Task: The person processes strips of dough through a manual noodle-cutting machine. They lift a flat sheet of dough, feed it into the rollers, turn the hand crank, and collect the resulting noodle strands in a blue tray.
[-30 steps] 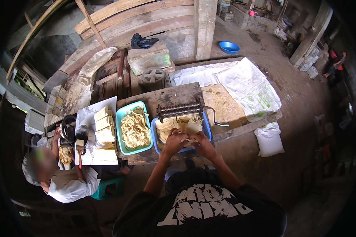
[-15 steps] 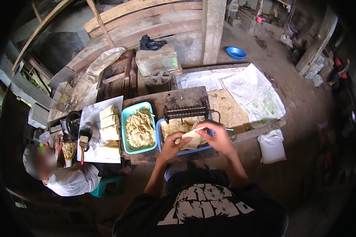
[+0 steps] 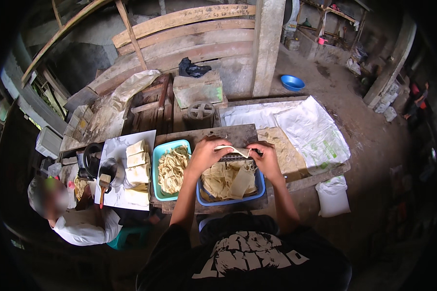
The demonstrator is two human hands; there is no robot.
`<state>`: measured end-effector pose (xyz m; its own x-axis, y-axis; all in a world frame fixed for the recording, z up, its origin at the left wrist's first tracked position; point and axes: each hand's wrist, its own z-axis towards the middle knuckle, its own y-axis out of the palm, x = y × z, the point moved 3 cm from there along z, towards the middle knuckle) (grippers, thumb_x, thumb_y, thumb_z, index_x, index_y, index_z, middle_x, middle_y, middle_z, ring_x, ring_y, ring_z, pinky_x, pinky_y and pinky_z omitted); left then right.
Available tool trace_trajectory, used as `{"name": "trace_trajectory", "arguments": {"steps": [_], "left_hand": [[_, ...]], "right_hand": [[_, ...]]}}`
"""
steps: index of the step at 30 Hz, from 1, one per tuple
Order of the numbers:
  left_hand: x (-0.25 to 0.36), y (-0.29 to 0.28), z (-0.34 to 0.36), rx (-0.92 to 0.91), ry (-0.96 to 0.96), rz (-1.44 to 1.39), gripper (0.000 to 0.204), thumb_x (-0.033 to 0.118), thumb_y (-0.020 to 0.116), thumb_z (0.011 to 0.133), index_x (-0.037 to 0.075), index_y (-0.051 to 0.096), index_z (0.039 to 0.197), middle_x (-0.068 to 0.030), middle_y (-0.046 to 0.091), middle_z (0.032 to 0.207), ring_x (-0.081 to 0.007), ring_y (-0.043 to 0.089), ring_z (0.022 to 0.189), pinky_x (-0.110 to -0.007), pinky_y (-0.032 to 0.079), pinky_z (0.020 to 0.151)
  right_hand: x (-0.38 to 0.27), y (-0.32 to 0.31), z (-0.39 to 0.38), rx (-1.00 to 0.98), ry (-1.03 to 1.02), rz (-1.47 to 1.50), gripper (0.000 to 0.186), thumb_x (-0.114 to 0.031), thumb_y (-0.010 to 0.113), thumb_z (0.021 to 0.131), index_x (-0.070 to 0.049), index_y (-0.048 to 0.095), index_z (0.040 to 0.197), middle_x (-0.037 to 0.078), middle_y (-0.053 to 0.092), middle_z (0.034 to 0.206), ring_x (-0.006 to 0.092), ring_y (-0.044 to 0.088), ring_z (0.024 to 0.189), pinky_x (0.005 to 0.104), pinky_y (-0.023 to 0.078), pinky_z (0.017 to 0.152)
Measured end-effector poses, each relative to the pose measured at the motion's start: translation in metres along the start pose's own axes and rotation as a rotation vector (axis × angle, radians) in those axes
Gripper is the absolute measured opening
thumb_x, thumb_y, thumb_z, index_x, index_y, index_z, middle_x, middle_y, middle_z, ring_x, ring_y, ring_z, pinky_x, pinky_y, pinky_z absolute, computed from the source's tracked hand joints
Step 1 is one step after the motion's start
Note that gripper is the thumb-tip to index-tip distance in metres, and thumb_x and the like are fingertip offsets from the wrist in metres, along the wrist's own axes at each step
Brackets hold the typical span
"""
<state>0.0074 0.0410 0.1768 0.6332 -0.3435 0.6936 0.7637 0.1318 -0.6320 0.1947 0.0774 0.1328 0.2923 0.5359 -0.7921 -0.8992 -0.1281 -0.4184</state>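
Note:
A pale dough sheet (image 3: 235,149) is stretched between my hands, bowed up in the middle. My left hand (image 3: 207,153) pinches its left end and my right hand (image 3: 266,156) grips the right end. The sheet is right over a dark ridged roller (image 3: 234,156), mostly hidden behind it and my fingers. Just below my hands sits a blue tub (image 3: 229,202) with several flat dough sheets (image 3: 221,180) in it. To the left, beside my left forearm, a turquoise tub (image 3: 156,180) holds a heap of dough strips (image 3: 171,170).
Folded dough sheets (image 3: 138,170) lie stacked on a white board (image 3: 123,139), near a brush (image 3: 104,183). Another person (image 3: 82,220) sits at the left. A floured wooden tray (image 3: 286,145) with white sacking (image 3: 311,131) extends right; a white sack (image 3: 333,196) stands below it.
Both my hands have moved forward, away from me, carrying the dough sheet from above the blue tub to the roller. The sheet is now spread sideways, and my hands are farther apart.

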Motion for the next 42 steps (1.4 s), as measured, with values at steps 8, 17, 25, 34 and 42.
{"name": "trace_trajectory", "arguments": {"steps": [8,17,25,34,42], "left_hand": [[-0.022,0.023,0.018,-0.168,-0.008,-0.150,0.025,0.020,0.062,0.080,-0.001,0.060,0.094,-0.0081,0.063,0.083,-0.0099,0.056,0.074,-0.026,0.045,0.066],[-0.012,0.021,0.028,-0.243,-0.118,-0.174,0.030,0.022,0.067,0.076,-0.003,0.061,0.090,-0.0072,0.063,0.077,-0.0072,0.051,0.069,-0.024,0.044,0.063],[-0.021,0.028,0.028,-0.238,-0.092,-0.145,0.033,0.026,0.068,0.075,-0.004,0.062,0.088,-0.0074,0.063,0.075,-0.0068,0.051,0.069,-0.025,0.044,0.062],[-0.037,0.023,0.041,-0.263,-0.115,-0.175,0.031,0.027,0.066,0.076,-0.001,0.063,0.089,-0.0082,0.064,0.078,-0.0078,0.054,0.071,-0.025,0.045,0.065],[-0.052,-0.002,0.057,-0.312,-0.075,-0.201,0.026,0.028,0.064,0.076,0.005,0.065,0.088,-0.0117,0.065,0.079,-0.0182,0.063,0.070,-0.027,0.046,0.063]], "right_hand": [[0.009,-0.005,0.002,-0.043,0.022,-0.164,0.017,-0.009,0.065,0.070,-0.009,0.063,0.086,0.007,0.048,0.116,0.0288,0.038,0.108,0.0422,0.030,0.089],[-0.001,-0.013,0.017,-0.038,-0.075,-0.077,0.016,-0.014,0.056,0.081,-0.001,0.060,0.090,0.012,0.057,0.099,0.0267,0.049,0.098,0.0335,0.036,0.087],[0.041,-0.031,-0.025,-0.025,0.087,0.068,0.041,-0.024,0.059,0.081,-0.005,0.048,0.115,0.017,0.053,0.108,0.0322,0.046,0.105,0.0349,0.034,0.092],[0.049,-0.049,-0.079,-0.245,0.364,-0.527,0.031,-0.030,0.066,0.071,-0.008,0.059,0.093,0.006,0.063,0.087,0.0248,0.056,0.089,0.0408,0.039,0.078],[-0.034,-0.075,0.015,-0.085,0.134,-0.653,0.013,-0.019,0.066,0.068,-0.011,0.065,0.078,0.002,0.062,0.074,0.0206,0.053,0.075,0.0334,0.033,0.077]]}}
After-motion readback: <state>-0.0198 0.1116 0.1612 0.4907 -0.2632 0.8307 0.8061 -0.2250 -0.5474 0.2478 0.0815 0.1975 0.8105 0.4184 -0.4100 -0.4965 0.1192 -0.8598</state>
